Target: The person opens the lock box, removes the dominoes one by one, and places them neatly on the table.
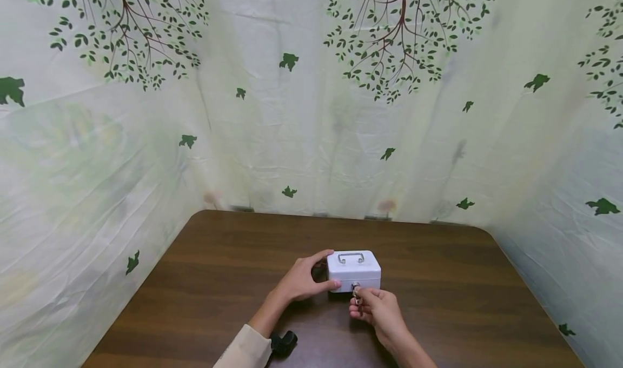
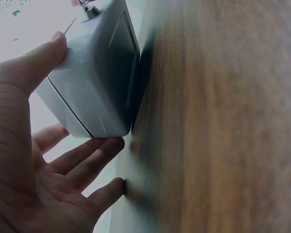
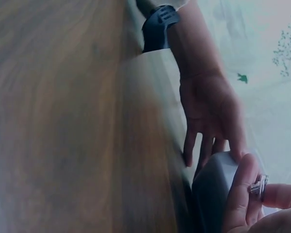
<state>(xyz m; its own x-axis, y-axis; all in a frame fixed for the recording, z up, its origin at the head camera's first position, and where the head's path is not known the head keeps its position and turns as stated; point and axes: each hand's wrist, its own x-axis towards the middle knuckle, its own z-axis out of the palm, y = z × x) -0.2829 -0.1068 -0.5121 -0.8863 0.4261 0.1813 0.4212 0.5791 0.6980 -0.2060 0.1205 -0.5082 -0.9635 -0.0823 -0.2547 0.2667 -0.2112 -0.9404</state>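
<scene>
A small white metal cash box (image 1: pixel 353 275) with a wire handle (image 1: pixel 351 258) on its lid stands on the table, lid down. My left hand (image 1: pixel 300 279) holds it by the left side, thumb on the front face and fingers spread round the side and back. In the left wrist view the silver lock (image 2: pixel 90 12) sticks out of the box front. My right hand (image 1: pixel 382 309) pinches small keys (image 1: pixel 358 299) at that lock between thumb and fingers. Metal of the keys (image 3: pixel 258 187) shows between the fingertips in the right wrist view.
The brown wooden table (image 1: pixel 233 249) has rounded far corners. Pale fabric (image 1: pixel 321 114) printed with branches and leaves surrounds it on several sides. A black wrist strap (image 3: pixel 159 25) sits on the left forearm, by the light sleeve (image 1: pixel 247 347).
</scene>
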